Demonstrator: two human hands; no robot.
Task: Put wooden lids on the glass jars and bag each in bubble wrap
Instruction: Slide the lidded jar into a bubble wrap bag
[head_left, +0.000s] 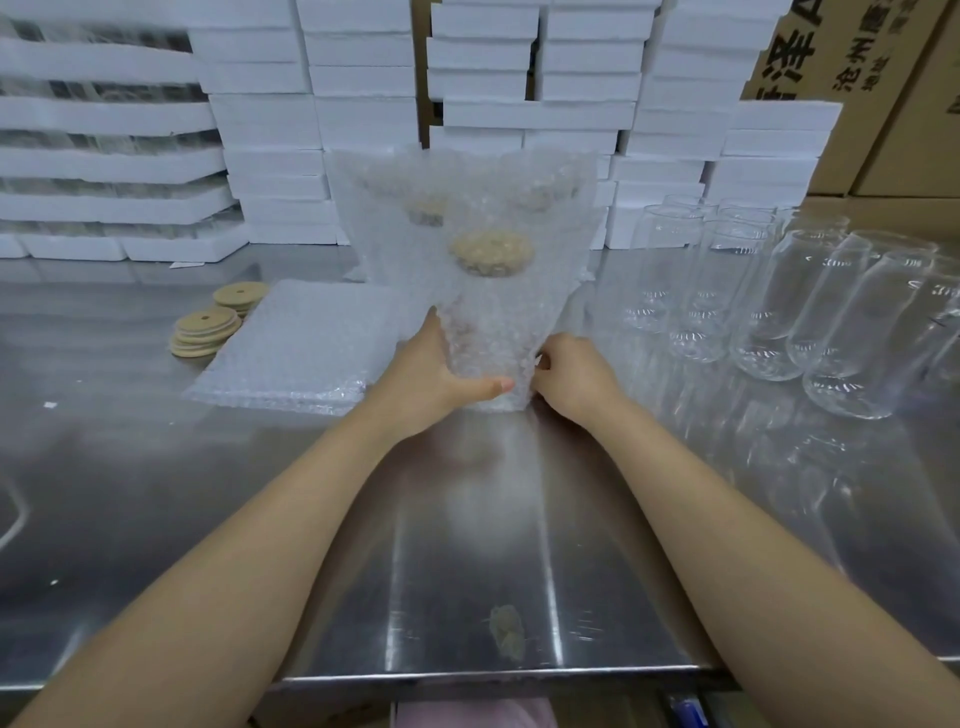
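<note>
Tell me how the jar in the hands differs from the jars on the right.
The held jar is inside a bubble wrap bag; the jars on the right are bare. The held jar has a wooden lid; the jars on the right have none. The left hand and right hand grip the held jar; the others stand untouched. All upright.

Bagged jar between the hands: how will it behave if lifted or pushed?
Probably floppy up top: the bubble wrap bag rises loose above the wooden lid, so gripping there likely lets the jar swing. Likely tippy: tall and narrow, left hand and right hand hold its base on the smooth steel table. Fragile glass, though cushioned.
</note>
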